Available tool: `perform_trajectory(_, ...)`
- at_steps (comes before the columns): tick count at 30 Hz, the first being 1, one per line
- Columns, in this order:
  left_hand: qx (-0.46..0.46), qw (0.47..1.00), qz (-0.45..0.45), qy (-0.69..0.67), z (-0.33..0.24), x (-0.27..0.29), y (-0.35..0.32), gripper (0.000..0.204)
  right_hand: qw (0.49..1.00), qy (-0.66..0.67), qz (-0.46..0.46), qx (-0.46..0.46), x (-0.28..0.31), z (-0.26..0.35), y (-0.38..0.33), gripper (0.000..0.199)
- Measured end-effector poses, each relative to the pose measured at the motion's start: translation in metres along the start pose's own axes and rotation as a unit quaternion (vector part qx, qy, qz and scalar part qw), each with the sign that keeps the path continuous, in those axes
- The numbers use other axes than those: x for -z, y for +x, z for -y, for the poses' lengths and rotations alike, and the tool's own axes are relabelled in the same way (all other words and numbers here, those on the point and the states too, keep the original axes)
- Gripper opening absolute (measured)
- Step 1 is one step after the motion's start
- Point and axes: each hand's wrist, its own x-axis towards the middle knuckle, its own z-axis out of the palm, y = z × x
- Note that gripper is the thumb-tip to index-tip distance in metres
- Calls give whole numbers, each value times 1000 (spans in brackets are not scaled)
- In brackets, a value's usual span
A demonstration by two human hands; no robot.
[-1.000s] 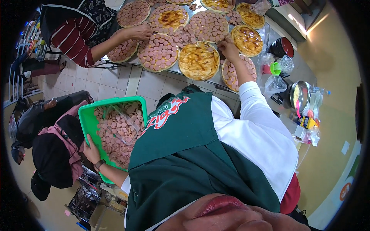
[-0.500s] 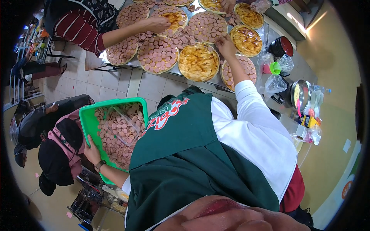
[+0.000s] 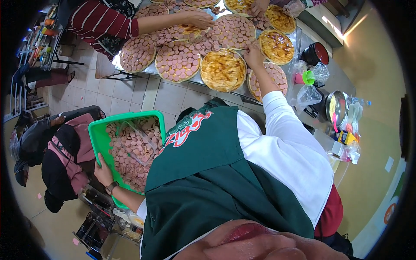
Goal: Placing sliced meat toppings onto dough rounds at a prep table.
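1. Nearest, at left, the person's left hand (image 3: 103, 172) holds the near left rim of a deep green rectangular plastic tub (image 3: 99, 138), thumb over the edge.
2. The tub, well apart from the row of bases, carries a heap of round pink sausage slices (image 3: 130, 171), with a clear plastic piece (image 3: 144, 149) lying among them.
3. Along the near edge of the silvery metal worktop (image 3: 152, 69), from left to right, lie two round pale dough bases covered with slices (image 3: 177, 63), one round base coated in yellow and brown sauce (image 3: 223, 71), and another slice-covered base (image 3: 274, 74), partly behind the person's right forearm.
4. The right hand (image 3: 254, 54) is narrow, its bent fingers drawn together at the near right edge of a large slice-covered base (image 3: 234, 30) farther in; whether they pinch a slice, I cannot tell.
5. Right of that hand lies a round sauce-coated base (image 3: 276, 46); to its left, a loose pile of slices (image 3: 203, 44).
6. Farther left, a co-worker's hand (image 3: 200, 18) reaches in from a red striped sleeve (image 3: 102, 19), over a partly covered base (image 3: 187, 29).
7. At the far edge, another co-worker's bare hand (image 3: 259, 7) is at a sauce-coated base.
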Motion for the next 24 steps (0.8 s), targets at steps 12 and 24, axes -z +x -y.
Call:
perform_trajectory(12, -8, 1000, 2, 13, 0, 6, 6, 60, 963, 233, 94, -100, -11, -12, -12, 12)
perform_trajectory(24, 4, 1000, 14, 10, 3, 11, 12, 62, 996, -32, -53, -71, 23, -4, 22, 24)
